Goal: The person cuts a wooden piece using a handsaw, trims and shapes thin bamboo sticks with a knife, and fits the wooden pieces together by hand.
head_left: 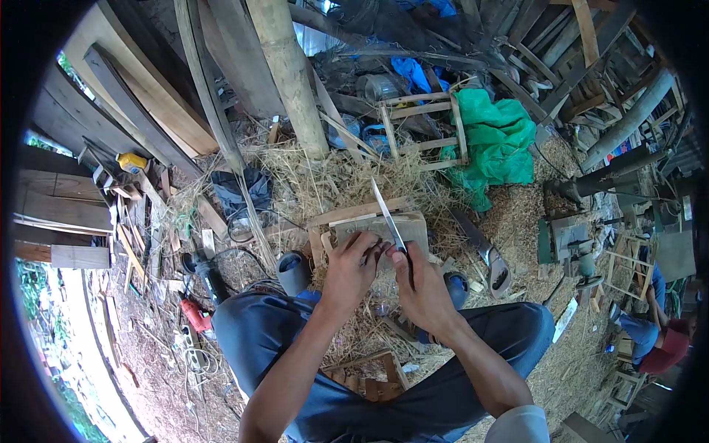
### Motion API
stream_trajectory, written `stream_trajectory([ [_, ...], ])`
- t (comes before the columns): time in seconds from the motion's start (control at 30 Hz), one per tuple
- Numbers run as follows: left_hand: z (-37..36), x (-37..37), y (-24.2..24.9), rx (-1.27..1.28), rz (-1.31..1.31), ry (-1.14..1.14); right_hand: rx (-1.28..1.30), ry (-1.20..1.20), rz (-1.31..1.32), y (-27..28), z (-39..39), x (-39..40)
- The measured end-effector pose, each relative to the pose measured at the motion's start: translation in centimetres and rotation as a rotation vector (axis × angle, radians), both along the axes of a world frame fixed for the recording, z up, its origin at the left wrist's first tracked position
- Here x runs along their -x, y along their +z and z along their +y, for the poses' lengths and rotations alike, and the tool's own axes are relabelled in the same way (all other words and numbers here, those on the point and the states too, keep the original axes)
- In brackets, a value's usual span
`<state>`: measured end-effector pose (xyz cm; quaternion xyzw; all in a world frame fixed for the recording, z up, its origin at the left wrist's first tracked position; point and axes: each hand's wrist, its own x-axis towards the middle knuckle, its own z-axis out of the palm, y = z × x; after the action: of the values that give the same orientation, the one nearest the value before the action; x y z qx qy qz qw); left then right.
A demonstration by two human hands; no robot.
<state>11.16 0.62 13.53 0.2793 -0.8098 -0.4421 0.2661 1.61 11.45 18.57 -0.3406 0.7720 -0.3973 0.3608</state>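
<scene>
Dark blue trousers, pale sleeve, bare forearms

The trousers (495,336) are dark navy, loose and creased across the lap, with a paler, greyish-blue sheen on the rounded knees at the lower left and lower right of the frame. At the bottom edge, right of centre, a light grey sleeve (521,426) of plain-looking cloth covers part of the right arm (484,362). The left arm (299,362) is bare along its visible length, down to the left hand (354,269); the right forearm is bare too, down to the right hand (426,288). The feet are too partly hidden for me to name the footwear fairly
</scene>
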Motion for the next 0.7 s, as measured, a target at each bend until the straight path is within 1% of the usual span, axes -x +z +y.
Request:
stream_trajectory([
  [0.07,-0.03,-0.01,-0.08,-0.001,-0.004,-0.001,0.055,0.009,0.089,-0.06,0.00,0.06],
  [0.27,-0.06,0.03,-0.76,0.009,0.001,-0.003,0.057,0.050,0.166,-0.42,0.14,0.10],
  [0.5,0.04,0.12,-0.36,-0.005,0.041,-0.001,0.039,0.043,0.168,-0.97,0.05,-0.11],
  [0.7,-0.08,-0.19,-0.32,0.015,0.009,-0.025,0.021,0.040,0.155,-0.84,-0.01,-0.38],
])
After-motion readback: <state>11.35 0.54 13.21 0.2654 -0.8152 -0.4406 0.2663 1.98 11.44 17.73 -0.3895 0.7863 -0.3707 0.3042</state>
